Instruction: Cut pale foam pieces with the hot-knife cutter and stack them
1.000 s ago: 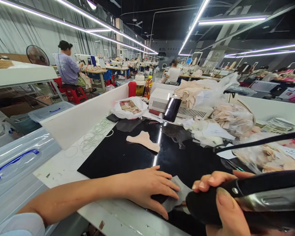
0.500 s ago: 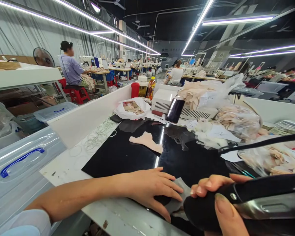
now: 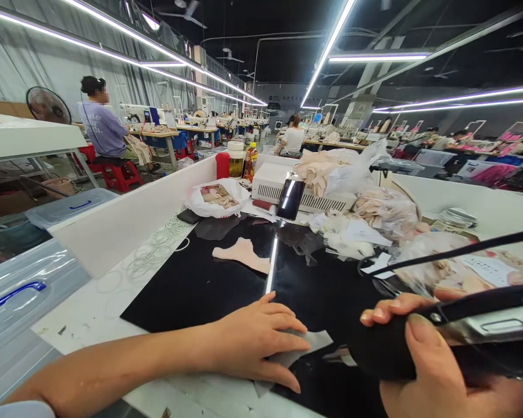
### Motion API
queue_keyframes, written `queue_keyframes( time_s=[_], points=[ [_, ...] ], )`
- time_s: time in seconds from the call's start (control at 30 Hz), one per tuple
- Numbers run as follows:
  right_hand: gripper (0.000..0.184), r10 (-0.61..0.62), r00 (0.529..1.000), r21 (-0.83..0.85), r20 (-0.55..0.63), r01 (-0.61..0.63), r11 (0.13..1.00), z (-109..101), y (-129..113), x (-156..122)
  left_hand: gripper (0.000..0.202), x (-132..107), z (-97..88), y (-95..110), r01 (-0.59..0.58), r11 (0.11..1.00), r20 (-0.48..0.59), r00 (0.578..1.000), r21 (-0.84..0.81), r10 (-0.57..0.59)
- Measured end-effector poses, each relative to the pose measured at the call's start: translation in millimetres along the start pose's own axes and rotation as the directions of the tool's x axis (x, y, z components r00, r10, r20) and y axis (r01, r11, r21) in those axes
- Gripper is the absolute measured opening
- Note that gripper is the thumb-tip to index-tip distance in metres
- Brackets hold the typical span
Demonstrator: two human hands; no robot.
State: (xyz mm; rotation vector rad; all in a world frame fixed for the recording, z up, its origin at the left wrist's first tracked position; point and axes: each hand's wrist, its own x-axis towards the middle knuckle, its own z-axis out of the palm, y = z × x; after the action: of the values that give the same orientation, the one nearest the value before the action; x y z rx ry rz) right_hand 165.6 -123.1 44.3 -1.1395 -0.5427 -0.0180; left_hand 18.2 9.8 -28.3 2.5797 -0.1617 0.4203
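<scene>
My left hand (image 3: 268, 339) lies with fingers spread on a thin, translucent greyish sheet (image 3: 317, 341), pressing it against the black mat (image 3: 178, 296). My right hand (image 3: 436, 354) grips a bulky black hand-held tool (image 3: 383, 348) with a bright metal side; its thumb lies over the top. A shiny metal piece (image 3: 345, 355) shows by the tool's front, close to the sheet's right end. The tool's underside is hidden. Farther up the mat lies a pale pink cut fabric piece (image 3: 243, 255), apart from both hands.
A black cord (image 3: 457, 251) crosses the right side. Bagged fabric pieces (image 3: 386, 209) crowd the right rear. Behind the mat stand a white vented box (image 3: 268, 181), a phone (image 3: 291, 197) and a white bag (image 3: 196, 200). Thin rings (image 3: 152, 249) lie left, beside a low white partition (image 3: 126, 226).
My right hand has drawn the black tool to the right, away from my left hand, uncovering more of the sheet. My left hand stays on the sheet. The whole view has shifted.
</scene>
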Motion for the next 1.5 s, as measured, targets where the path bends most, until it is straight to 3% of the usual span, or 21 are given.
queue_keyframes(
  time_s=[0.37, 0.63, 0.83, 1.03, 1.3, 1.5],
  points=[
    [0.042, -0.003, 0.998, 0.107, 0.064, -0.004, 0.994, 8, 15, -4, 0.053, 3, -4.9, 5, 0.039, 0.998, 0.069, 0.997, 0.043, -0.042],
    [0.041, -0.042, 0.995, 0.035, 0.086, 0.039, 0.999, 12, 17, -4, 0.053, 1, -4.7, 5, 0.081, 0.997, 0.094, 0.992, 0.021, -0.082],
    [0.040, -0.053, 0.998, 0.041, 0.022, 0.052, 0.998, 7, 11, 0, 0.051, 0, -4.9, 4, 0.069, 0.997, 0.090, 0.993, 0.031, -0.071],
    [0.042, 0.003, 0.998, 0.096, 0.062, -0.009, 0.995, 5, 16, -5, 0.054, 2, -10.5, 8, 0.089, 0.995, 0.139, 0.986, 0.038, -0.093],
    [0.034, -0.035, 0.994, 0.033, 0.107, 0.031, 0.999, 8, 18, -5, 0.054, 2, -12.2, 9, 0.099, 0.994, 0.158, 0.982, 0.044, -0.104],
    [0.041, -0.072, 0.997, 0.038, 0.023, 0.071, 0.997, 4, 18, 4, 0.053, 1, -11.2, 8, 0.094, 0.995, 0.154, 0.983, 0.038, -0.099]
  ],
)
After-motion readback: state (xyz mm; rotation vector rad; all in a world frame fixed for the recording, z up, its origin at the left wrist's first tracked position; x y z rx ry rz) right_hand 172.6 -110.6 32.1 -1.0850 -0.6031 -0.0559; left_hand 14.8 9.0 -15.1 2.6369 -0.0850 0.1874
